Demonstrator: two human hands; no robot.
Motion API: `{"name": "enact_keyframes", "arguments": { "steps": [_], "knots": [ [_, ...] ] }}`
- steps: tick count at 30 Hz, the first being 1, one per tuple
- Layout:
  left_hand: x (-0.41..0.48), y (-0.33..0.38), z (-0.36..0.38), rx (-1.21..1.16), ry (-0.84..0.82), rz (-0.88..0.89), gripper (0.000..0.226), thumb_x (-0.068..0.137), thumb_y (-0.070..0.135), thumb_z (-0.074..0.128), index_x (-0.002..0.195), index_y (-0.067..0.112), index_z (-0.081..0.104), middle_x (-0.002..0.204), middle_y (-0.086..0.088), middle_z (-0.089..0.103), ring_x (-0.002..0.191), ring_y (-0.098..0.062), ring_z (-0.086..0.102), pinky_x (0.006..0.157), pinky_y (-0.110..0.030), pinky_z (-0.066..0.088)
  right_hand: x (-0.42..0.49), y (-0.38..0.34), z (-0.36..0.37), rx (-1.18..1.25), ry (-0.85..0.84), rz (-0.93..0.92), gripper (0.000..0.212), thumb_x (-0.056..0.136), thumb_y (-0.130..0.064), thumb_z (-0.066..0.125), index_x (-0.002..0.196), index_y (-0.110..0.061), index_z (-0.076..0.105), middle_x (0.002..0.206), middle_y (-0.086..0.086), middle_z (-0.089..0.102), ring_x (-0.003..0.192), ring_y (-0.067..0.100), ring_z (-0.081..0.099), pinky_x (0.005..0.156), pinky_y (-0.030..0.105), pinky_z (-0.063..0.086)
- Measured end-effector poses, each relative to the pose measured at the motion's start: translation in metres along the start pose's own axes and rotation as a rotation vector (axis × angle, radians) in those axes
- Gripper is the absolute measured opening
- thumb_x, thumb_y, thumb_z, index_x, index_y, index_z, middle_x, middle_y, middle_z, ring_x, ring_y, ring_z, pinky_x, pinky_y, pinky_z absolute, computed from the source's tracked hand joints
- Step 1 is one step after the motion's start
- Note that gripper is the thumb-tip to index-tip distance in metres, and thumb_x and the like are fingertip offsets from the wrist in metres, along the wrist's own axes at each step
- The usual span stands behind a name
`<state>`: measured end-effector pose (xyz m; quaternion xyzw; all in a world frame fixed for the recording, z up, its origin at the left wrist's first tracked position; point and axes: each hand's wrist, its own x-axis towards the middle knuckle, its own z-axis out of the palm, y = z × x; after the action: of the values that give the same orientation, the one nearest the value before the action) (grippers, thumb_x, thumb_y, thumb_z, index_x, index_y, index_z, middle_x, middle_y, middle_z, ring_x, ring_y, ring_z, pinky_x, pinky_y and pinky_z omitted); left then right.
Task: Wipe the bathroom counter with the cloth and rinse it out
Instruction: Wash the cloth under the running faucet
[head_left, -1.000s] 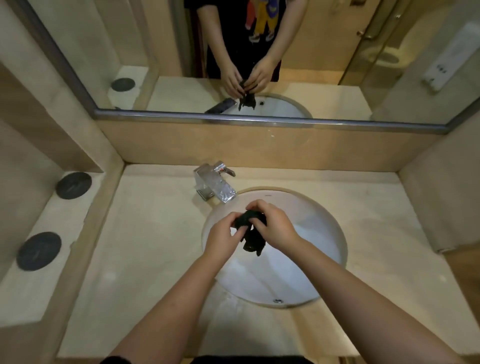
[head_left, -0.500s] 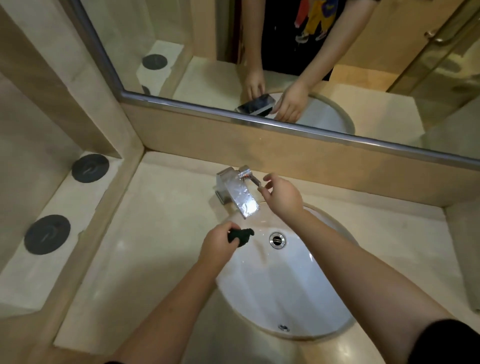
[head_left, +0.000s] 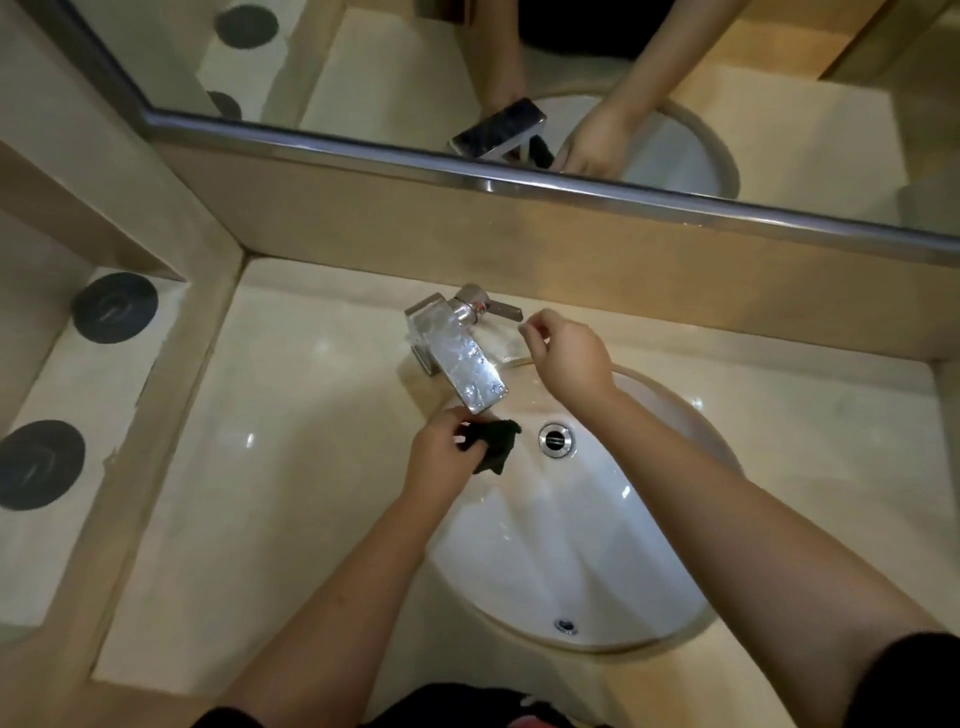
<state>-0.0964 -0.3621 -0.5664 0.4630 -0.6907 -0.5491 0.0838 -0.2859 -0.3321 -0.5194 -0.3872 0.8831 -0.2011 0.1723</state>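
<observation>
Pale surface (head_left: 270, 493), white basin (head_left: 571, 551): left hand (head_left: 441, 460) clutches a dark, bunched cloth (head_left: 496, 446); right hand (head_left: 569, 358), loosely curled, seemingly holds nothing.

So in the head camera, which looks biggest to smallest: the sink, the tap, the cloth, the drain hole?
1. sink
2. tap
3. cloth, bunched in the left hand, so partly hidden
4. drain hole

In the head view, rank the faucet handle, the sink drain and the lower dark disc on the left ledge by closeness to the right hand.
1. Faucet handle: just left of the right hand, by its fingertips.
2. Drain: in the basin, toward the person.
3. Dark disc: far left, on the ledge.
</observation>
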Motion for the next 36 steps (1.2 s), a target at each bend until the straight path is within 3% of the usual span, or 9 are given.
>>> {"name": "enact_keyframes", "arguments": {
  "steps": [4,9,16,19,22,25,28,32,36],
  "knots": [
    [0.007,0.006,0.001,-0.065,0.053,-0.053,0.027,0.078,0.009,0.067,0.104,0.019,0.066,0.091,0.006,0.069,0.081,-0.002,0.064,0.066,-0.006,0.046,-0.037,0.027,0.032,0.184,-0.275,0.093,0.023,0.096,-0.023,0.047,0.111,-0.021,0.065,0.103,-0.001,0.071,0.096,0.019,0.063,0.078,0.029,0.047],
    [0.016,0.005,-0.007,-0.256,0.07,-0.104,0.026,0.077,-0.008,0.064,0.097,0.01,0.061,0.088,-0.013,0.069,0.072,-0.026,0.065,0.063,-0.035,0.055,-0.07,0.021,0.047,0.372,-0.344,0.083,0.019,0.094,-0.03,0.055,0.103,-0.017,0.067,0.085,-0.006,0.065,0.073,0.008,0.056,0.061,0.012,0.038],
    [0.014,-0.01,-0.029,0.243,-0.186,0.019,0.049,0.075,0.005,0.073,0.119,0.021,0.059,0.088,0.004,0.063,0.062,0.0,0.054,0.057,-0.005,0.039,-0.068,0.007,0.055,0.47,-0.191,0.094,0.011,0.097,-0.016,0.049,0.087,-0.022,0.052,0.069,-0.014,0.053,0.065,0.002,0.05,0.055,0.01,0.035],
    [0.011,-0.006,-0.03,0.236,-0.25,0.101,0.04,0.074,0.017,0.075,0.112,0.022,0.064,0.083,0.012,0.064,0.067,0.012,0.057,0.06,-0.003,0.038,-0.069,0.005,0.058,0.448,-0.221,0.048,0.007,0.094,-0.012,0.051,0.091,-0.016,0.056,0.076,-0.008,0.06,0.072,0.014,0.055,0.062,0.022,0.041],
    [0.013,-0.005,-0.026,0.216,-0.235,0.121,0.025,0.079,0.032,0.059,0.104,0.033,0.063,0.081,0.011,0.065,0.072,-0.002,0.06,0.063,-0.011,0.042,-0.068,0.004,0.056,0.446,-0.26,0.003,0.018,0.089,-0.002,0.052,0.103,-0.007,0.063,0.088,0.004,0.067,0.077,0.019,0.06,0.069,0.026,0.046],
    [0.02,-0.009,-0.023,0.255,-0.196,0.12,0.019,0.087,0.025,0.064,0.104,0.018,0.068,0.099,-0.001,0.058,0.085,-0.013,0.057,0.071,-0.012,0.039,-0.064,0.007,0.049,0.425,-0.266,-0.052,0.018,0.089,-0.004,0.054,0.104,-0.006,0.064,0.09,-0.001,0.063,0.079,0.015,0.056,0.066,0.011,0.04],
    [0.025,-0.005,-0.027,0.207,-0.108,0.127,0.025,0.083,0.016,0.071,0.108,0.012,0.066,0.106,0.002,0.06,0.098,-0.008,0.054,0.083,-0.018,0.039,-0.058,0.018,0.046,0.245,-0.304,-0.135,0.012,0.092,-0.022,0.057,0.099,-0.016,0.064,0.09,-0.003,0.065,0.085,0.016,0.057,0.074,0.024,0.038],
    [0.028,0.001,-0.038,0.094,-0.072,0.006,0.013,0.087,0.014,0.066,0.099,0.009,0.062,0.088,0.002,0.068,0.075,-0.015,0.066,0.068,-0.016,0.048,-0.051,0.043,0.044,-0.118,-0.389,-0.157,0.024,0.094,-0.036,0.052,0.083,-0.017,0.058,0.077,-0.004,0.049,0.086,0.023,0.052,0.07,0.032,0.029],
    [0.024,0.003,-0.034,0.141,-0.045,-0.018,0.011,0.095,0.023,0.055,0.1,0.013,0.058,0.081,0.008,0.064,0.05,-0.004,0.058,0.051,-0.017,0.044,-0.056,0.038,0.044,0.34,-0.237,0.105,0.027,0.094,-0.036,0.055,0.082,-0.012,0.061,0.069,0.0,0.06,0.066,0.014,0.056,0.06,0.02,0.039]
  ]
}}
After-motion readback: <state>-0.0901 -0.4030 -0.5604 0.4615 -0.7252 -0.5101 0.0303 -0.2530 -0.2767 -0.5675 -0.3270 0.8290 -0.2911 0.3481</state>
